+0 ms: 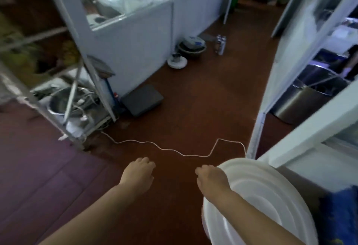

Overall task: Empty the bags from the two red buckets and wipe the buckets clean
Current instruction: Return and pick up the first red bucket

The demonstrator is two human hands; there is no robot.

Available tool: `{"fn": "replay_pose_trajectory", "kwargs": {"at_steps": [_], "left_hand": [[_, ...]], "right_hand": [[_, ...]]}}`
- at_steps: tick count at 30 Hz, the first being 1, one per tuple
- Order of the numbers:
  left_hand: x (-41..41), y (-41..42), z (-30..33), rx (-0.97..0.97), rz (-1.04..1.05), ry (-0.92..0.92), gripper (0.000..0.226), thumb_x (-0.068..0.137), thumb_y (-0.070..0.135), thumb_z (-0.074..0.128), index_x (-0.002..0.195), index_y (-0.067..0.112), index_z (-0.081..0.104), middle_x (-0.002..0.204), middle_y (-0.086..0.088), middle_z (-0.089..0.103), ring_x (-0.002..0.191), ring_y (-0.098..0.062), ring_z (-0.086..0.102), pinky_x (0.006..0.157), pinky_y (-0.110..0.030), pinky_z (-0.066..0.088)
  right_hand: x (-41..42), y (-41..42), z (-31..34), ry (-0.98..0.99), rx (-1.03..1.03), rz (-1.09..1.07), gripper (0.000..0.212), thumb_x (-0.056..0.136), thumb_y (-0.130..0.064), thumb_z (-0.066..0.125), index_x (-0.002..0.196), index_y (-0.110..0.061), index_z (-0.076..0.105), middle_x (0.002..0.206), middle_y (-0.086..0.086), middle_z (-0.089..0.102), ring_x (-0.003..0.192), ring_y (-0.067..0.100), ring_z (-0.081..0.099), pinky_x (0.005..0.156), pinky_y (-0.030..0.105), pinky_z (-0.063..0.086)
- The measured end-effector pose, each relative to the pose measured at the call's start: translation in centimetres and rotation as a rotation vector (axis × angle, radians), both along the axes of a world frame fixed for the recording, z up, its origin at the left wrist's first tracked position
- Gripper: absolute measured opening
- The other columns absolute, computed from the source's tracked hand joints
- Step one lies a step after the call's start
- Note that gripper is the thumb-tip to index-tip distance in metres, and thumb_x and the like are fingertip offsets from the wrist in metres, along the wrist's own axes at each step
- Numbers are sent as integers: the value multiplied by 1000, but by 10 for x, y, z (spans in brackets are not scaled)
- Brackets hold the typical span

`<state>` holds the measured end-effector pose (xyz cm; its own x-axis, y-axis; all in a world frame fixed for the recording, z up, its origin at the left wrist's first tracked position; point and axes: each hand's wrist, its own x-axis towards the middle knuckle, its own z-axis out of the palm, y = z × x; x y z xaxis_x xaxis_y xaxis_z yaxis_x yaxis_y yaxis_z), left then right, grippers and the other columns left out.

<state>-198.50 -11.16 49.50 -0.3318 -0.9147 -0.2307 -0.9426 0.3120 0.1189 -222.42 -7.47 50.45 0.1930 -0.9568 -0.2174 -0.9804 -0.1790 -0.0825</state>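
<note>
No red bucket and no bag shows in the head view. My left hand (139,175) hangs over the red-brown floor with its fingers loosely curled and nothing in it. My right hand (211,179) hangs the same way, empty, just left of a large round white lid (267,202) at the lower right. My right forearm crosses in front of that lid. I cannot tell what stands under the lid.
A white cord (174,150) snakes across the floor ahead of my hands. A metal rack (73,109) with bowls stands at the left, a dark flat scale (142,99) beside it. Bowls (191,49) and spray cans (220,44) sit by the partition wall. A steel tub (302,99) is at the right.
</note>
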Motion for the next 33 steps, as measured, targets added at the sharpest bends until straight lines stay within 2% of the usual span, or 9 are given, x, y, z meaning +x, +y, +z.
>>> {"fn": "replay_pose_trajectory", "kwargs": {"at_steps": [4,7,11,17,23,28,33], "left_hand": [[105,31,34,-62,177,-88,25,92,32,43,111,23,57,113,2,56,108,-19,52,85,-32,43],[191,68,52,-87,332,-127,27,93,33,41,109,22,58,114,0,56,111,-22,51,88,-34,42],[310,127,63,-69,562,-119,30,91,34,44,113,21,58,119,1,55,117,-21,49,91,-34,41],[481,216,65,-61,801,-129,24,94,30,41,109,23,58,118,3,56,116,-20,50,87,-33,43],[608,285,80,-89,1021,-92,28,91,38,46,111,22,57,115,3,55,114,-18,49,87,-33,42],[689,306,85,-90,1160,-70,32,91,40,46,117,24,56,118,5,53,117,-16,46,91,-31,43],[765,288,74,-55,1221,-66,33,91,39,46,118,24,56,119,5,53,118,-16,46,92,-31,43]], "right_hand": [[102,-25,22,3,-53,259,26,93,-20,39,109,-17,59,110,4,61,104,27,57,84,32,44],[193,-32,37,27,-76,451,26,94,-20,38,110,-17,58,111,4,60,105,26,58,86,37,46],[324,-25,54,36,-106,658,24,96,-26,39,109,-17,58,111,5,60,105,27,58,84,37,47],[528,16,62,33,-110,844,27,94,-28,40,108,-17,59,113,7,61,107,30,58,83,37,46],[697,60,78,32,-64,1026,29,95,-32,41,112,-14,56,118,9,58,112,31,55,87,38,45],[800,65,86,46,-70,1149,30,96,-33,39,112,-13,55,118,9,58,112,30,54,86,37,44],[890,35,78,50,-67,1213,30,95,-34,40,108,-14,58,115,7,61,109,30,56,84,36,45]]}}
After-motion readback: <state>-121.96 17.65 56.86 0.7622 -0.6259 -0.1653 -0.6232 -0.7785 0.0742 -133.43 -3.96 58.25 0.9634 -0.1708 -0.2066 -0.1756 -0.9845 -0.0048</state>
